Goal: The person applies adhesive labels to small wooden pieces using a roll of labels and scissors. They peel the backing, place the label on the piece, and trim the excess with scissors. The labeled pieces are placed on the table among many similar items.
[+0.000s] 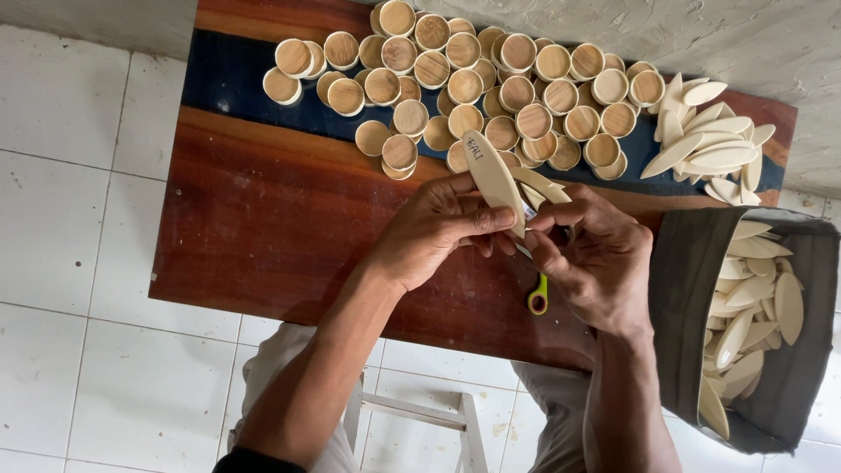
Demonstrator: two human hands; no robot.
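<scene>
Two hands meet over the middle of the bench here. The left hand (438, 223) has its fingers closed around a pale leaf-shaped wooden blade (492, 180), thumb pressing it flat and tilted up toward the camera. There's some handwriting on the blade, and a second similar piece sits tucked just behind it. The right hand (596, 263) is curled shut on a small cutter with a yellow-green loop handle (537, 298), which hangs below the palm, and its tip touches the blade's lower edge. Looks like trimming or scraping to me, one piece at a time.

Close in on the right, a dark cloth bag (683, 333) stands open with loads more of those blades (745, 324) inside. My guess is that's the pile left to do, so plenty remains.

All this happens over a reddish wooden tabletop with a dark blue stripe (263, 219). Further back, a smaller heap of pale blades (710, 144) lies at the right end, maybe the finished ones. Beyond the hands there's a big spread of round wooden caps (473, 79), lying apart from the blades. White floor tiles (70, 263) sit underneath.
</scene>
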